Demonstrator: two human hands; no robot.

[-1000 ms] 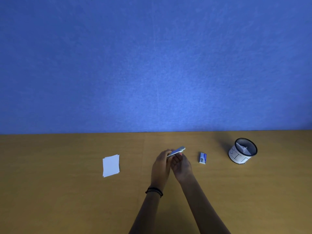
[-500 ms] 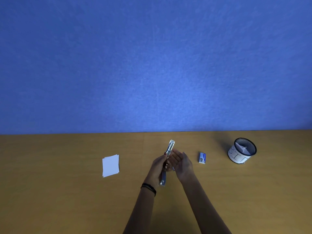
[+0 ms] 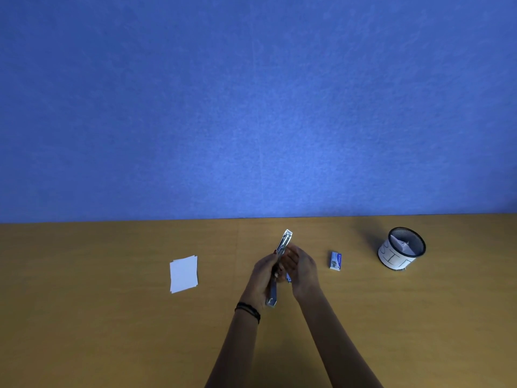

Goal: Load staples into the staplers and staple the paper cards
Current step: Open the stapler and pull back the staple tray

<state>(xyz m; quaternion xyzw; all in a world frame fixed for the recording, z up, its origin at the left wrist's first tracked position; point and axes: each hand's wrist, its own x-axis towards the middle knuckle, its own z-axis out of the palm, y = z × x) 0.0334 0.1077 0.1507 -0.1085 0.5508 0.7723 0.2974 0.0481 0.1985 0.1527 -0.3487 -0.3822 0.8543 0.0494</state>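
1 stapler [image 3: 283, 249] is showing, swung fully open into a long line, and both hands are meeting around its middle above the brown surface [image 3: 112, 317]. The left hand [image 3: 264, 278] is wrapping its fingers [image 3: 275, 259] around the stapler, clenched on it, with the metal upper end sticking out past the hands toward the blue wall [image 3: 251, 107] and the lower end poking out below the palm toward the person. The right hand [image 3: 303, 271] is pressing in from the other side, touching the stapler near the middle; its fingers are curled against the left hand, and whether they are gripping the stapler or merely resting on it cannot be told. A small blue bit is peeking out between the 2 palms.

1 black wristband [image 3: 248, 310] is sitting on the left wrist.

1 small stack of white paper cards [image 3: 183, 273] is lying flat on the surface, well to the left of the hands; the number of cards in it cannot be counted. 1 small blue staple box [image 3: 335, 260] is lying just to the right of the right hand, apart from it. Farther right, 1 black mesh cup [image 3: 402, 251] with a white label is standing on the surface, with crumpled white paper inside it.
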